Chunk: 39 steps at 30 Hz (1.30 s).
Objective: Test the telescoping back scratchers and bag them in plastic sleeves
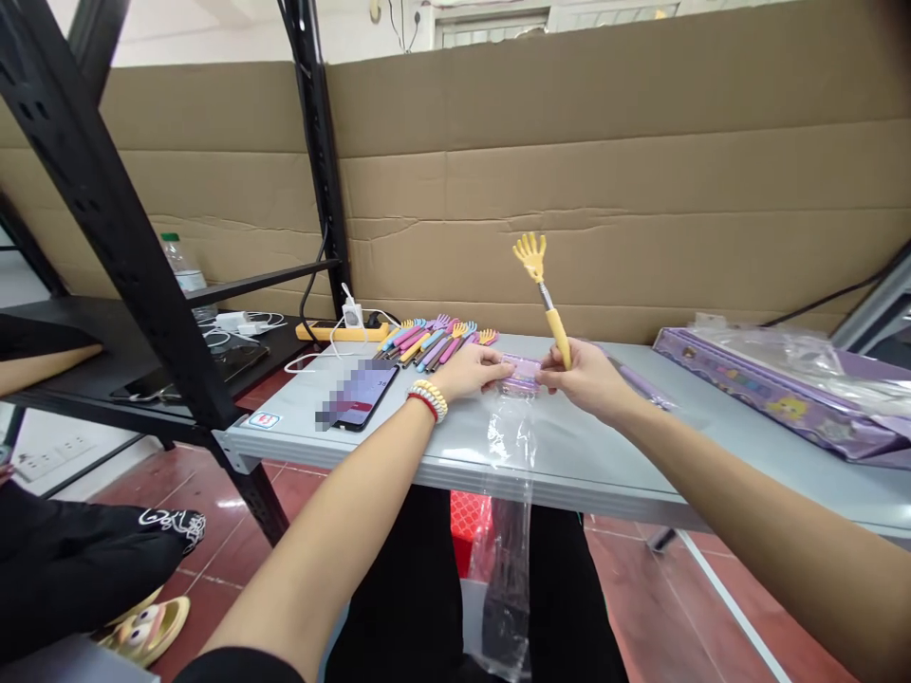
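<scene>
Both hands working at the table (584,453), out in front of me. My left hand (475,372) is closed, fingertips pinching the left end of the purple header (523,374) on a clear bag (509,455). The bag hangs down from there, over the near edge of the table and between my knees, shiny and creased.

My right hand (584,378) grips the yellow scratcher (557,332) low on its handle, thumb and fingers also at the right end of the header. The scratcher stands up out of my grip, tilted a little left — little hand-shaped head on top, metal shaft, yellow grip. It is clear of the bag's hanging part.

Just beyond my left hand: a heap of scratchers (436,345) in pink, blue, yellow and purple, heads mostly pointing away from me. Left of that hand a phone (366,395) lies flat, its screen partly blurred out. Farther left and beyond, a yellow power strip (366,334) with white plugs and cables.

Right of my right hand, a purple item in clear wrap (639,383) lies on the table; past it a purple box (754,391) with clear plastic on top. Another person's forearm (49,368) shows far left — at the black shelf (153,327).
</scene>
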{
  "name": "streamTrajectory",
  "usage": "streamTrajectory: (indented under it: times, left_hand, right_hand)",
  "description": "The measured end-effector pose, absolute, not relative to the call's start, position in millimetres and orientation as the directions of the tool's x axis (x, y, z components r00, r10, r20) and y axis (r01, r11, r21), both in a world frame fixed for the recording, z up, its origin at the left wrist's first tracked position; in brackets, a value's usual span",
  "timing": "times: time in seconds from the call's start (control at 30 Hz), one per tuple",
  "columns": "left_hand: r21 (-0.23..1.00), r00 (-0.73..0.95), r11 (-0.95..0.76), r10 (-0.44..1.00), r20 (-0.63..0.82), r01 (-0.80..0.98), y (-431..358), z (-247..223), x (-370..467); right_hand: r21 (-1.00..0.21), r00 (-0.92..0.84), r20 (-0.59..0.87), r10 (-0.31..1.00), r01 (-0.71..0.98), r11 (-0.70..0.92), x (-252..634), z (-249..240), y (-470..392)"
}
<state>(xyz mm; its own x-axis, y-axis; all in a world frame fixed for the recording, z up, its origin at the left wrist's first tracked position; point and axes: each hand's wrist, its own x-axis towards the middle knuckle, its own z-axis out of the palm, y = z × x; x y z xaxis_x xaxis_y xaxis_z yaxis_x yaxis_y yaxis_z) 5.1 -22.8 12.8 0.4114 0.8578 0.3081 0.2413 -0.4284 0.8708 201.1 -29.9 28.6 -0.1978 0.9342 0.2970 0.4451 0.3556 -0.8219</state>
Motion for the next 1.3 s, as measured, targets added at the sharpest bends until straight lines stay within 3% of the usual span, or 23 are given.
streamTrajectory:
  times: [0.13, 0.23, 0.33, 0.43, 0.53, 0.7, 0.8, 1.0, 1.3]
  left_hand:
    - [0.870, 0.189, -0.439, 0.895, 0.403, 0.225, -13, 7, 5]
    - [0.884, -0.052, -0.404, 0.903, 0.427, 0.235, -7, 4, 5]
    - [0.924, -0.170, -0.369, 0.908, 0.382, 0.104, -6, 7, 6]
    - [0.940, -0.195, -0.335, 0.928, 0.318, -0.063, -7, 11, 7]
    - [0.950, -0.190, -0.270, 0.952, 0.239, -0.159, -10, 14, 8]
    - [0.958, -0.074, -0.210, 0.977, 0.199, -0.195, -11, 14, 8]
    - [0.955, -0.128, -0.222, 0.971, 0.200, -0.197, -11, 14, 5]
    - [0.965, -0.223, -0.261, 0.942, 0.250, -0.022, -6, 12, 1]
    - [0.863, -0.207, -0.301, 0.890, 0.407, 0.406, 0, 5, -7]
  right_hand:
    - [-0.719, -0.064, 0.370, 0.927, 0.612, 0.330, 199, 28, -45]
    - [-0.611, -0.121, 0.354, 0.927, 0.721, 0.327, 195, 21, -70]
    - [-0.451, -0.203, 0.360, 0.911, 0.817, 0.360, 193, 9, -95]
    - [-0.359, -0.187, 0.360, 0.914, 0.876, 0.321, 200, -4, -106]
    - [-0.394, -0.173, 0.306, 0.936, 0.872, 0.290, 212, -10, -106]
    - [-0.431, -0.154, 0.294, 0.943, 0.860, 0.274, 235, -10, -104]
    - [-0.435, -0.099, 0.338, 0.936, 0.865, 0.248, 257, -7, -100]
    - [-0.366, 0.105, 0.409, 0.907, 0.929, 0.057, 325, 7, -62]
    - [-0.244, 0.252, 0.270, 0.929, 0.952, -0.187, 396, 18, -4]
